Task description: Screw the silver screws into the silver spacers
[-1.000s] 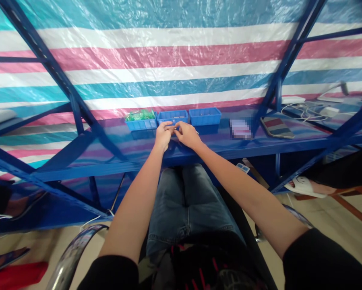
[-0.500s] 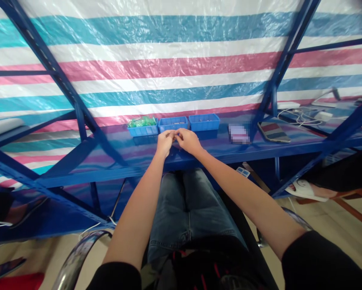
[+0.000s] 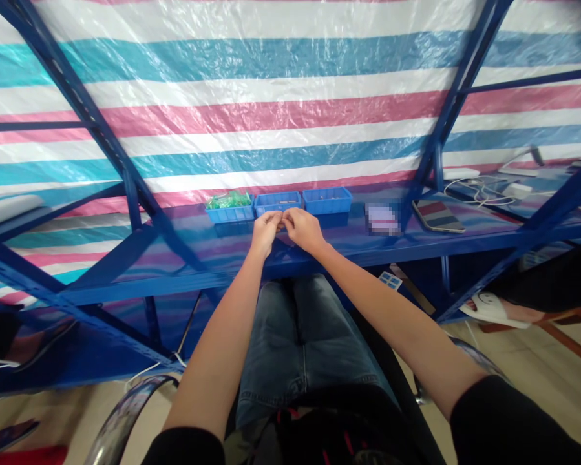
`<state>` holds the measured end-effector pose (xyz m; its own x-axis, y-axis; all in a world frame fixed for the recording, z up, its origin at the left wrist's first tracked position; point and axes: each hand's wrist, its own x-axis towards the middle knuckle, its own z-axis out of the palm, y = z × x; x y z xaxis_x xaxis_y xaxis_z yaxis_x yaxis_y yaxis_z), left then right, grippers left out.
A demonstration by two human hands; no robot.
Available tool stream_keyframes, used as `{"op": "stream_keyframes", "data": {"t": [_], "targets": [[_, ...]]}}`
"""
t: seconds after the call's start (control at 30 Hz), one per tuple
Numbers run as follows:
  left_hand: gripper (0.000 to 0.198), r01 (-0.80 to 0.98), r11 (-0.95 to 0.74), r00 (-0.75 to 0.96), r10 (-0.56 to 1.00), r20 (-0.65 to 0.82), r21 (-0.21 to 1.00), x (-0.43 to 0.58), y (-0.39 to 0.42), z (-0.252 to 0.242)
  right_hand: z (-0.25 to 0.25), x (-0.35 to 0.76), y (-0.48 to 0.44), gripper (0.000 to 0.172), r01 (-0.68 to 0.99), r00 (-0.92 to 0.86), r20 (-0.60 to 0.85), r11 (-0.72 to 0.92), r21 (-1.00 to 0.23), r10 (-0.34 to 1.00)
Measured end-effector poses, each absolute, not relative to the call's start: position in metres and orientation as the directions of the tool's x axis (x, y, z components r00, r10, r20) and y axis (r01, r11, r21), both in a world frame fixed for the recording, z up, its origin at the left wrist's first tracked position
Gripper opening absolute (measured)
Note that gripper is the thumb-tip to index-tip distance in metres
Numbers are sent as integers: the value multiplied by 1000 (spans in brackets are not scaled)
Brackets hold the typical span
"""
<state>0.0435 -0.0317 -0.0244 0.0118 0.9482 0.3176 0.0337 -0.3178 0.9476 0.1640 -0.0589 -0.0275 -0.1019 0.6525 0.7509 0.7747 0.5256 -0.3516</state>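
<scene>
My left hand (image 3: 265,233) and my right hand (image 3: 303,228) meet over the blue shelf, fingertips pinched together at the same spot. Whatever is between them is too small to make out. Just behind the hands stands the middle blue bin (image 3: 277,201), holding some small pieces. To its left, another blue bin (image 3: 231,214) is heaped with green items (image 3: 229,199). The right-hand blue bin (image 3: 327,201) has small objects inside that are too tiny to name.
A blurred pale item (image 3: 383,218) and a tablet-like device (image 3: 438,216) lie on the shelf (image 3: 212,258) to the right, with white cables (image 3: 481,191) beyond. Slanted blue posts rise on both sides. Another person's foot in a white slipper (image 3: 494,309) shows at lower right.
The camera view has tilted slightly, so the shelf and bins sit a little lower. Both hands stay together with only small finger movement.
</scene>
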Motion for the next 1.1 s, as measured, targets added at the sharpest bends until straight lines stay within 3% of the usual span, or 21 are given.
{"op": "stream_keyframes", "data": {"t": [0.13, 0.23, 0.3, 0.4, 0.57, 0.73, 0.9, 1.1], "targets": [[18, 181, -351, 46, 936, 348, 919, 45, -32, -28, -12, 184, -52, 29, 757, 116, 818, 483, -440, 563], [15, 316, -393, 107, 919, 379, 864, 47, -34, -31, 12, 214, -31, 32, 697, 388, 792, 411, -587, 472], [15, 402, -417, 147, 908, 393, 815, 49, -35, -32, 28, 237, -10, 30, 670, 446, 674, 280, -688, 588], [21, 512, -439, 204, 897, 392, 738, 51, -37, -31, 39, 261, 13, 27, 659, 458, 575, 176, -731, 678], [31, 621, -493, 324, 869, 373, 609, 55, -37, -30, 17, 250, 2, 22, 697, 335, 578, 217, -684, 744], [24, 682, -462, 281, 881, 380, 567, 55, -39, -29, -17, 209, -23, 26, 722, 223, 629, 307, -620, 745], [17, 648, -414, 169, 897, 409, 640, 52, -34, -31, -32, 185, -36, 25, 756, 60, 640, 384, -529, 766], [16, 480, -365, -19, 905, 425, 798, 44, -28, -34, -31, 177, -47, 18, 793, -172, 614, 478, -378, 770]]}}
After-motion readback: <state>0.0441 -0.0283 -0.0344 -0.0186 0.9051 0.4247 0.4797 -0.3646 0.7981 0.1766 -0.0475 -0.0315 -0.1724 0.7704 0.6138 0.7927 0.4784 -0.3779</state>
